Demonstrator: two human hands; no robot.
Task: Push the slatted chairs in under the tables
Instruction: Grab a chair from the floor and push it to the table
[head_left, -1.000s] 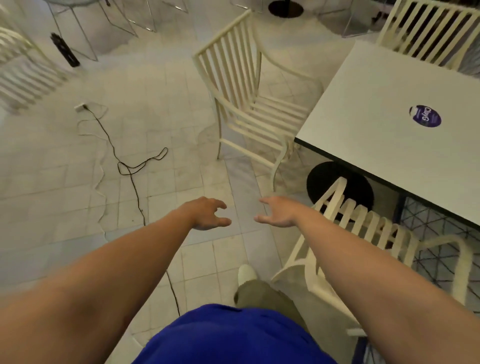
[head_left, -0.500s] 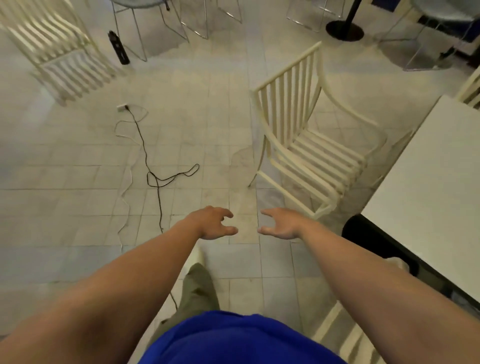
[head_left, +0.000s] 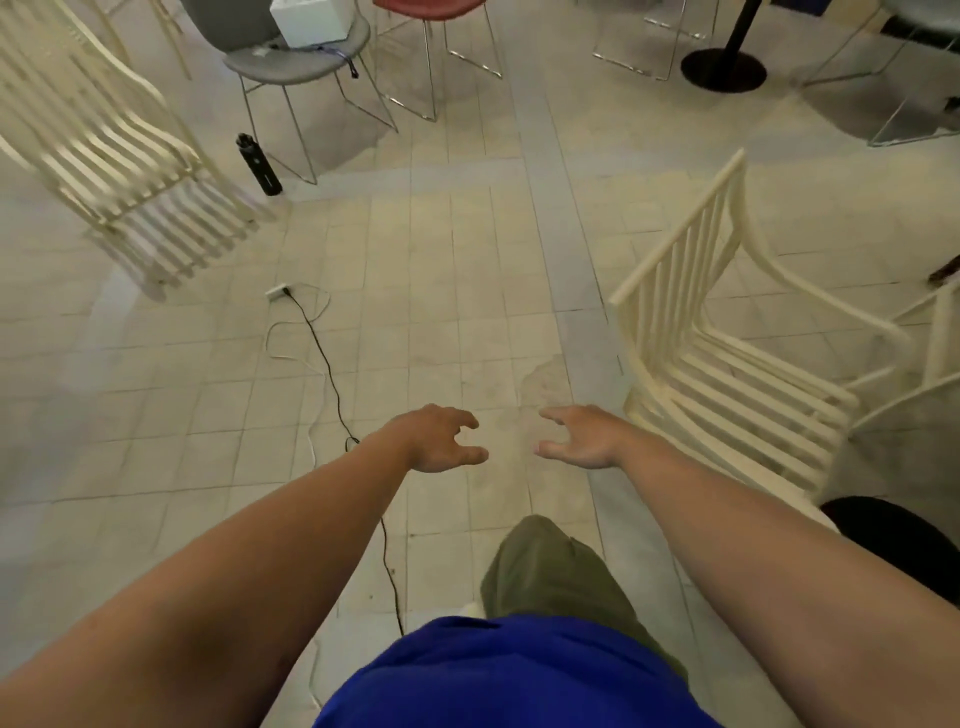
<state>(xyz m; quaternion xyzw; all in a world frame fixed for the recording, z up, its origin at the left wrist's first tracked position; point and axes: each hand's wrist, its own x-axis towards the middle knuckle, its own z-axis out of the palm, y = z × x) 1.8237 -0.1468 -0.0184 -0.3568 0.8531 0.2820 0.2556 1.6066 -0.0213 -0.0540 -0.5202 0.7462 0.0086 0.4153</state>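
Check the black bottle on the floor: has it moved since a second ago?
No. The black bottle stands by the grey chair's front leg as before; its shift in the picture is the head camera turning.

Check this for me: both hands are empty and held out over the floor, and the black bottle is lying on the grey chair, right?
Not quite. In the head view the black bottle stands on the floor beside the grey chair. Both the left hand and the right hand are empty.
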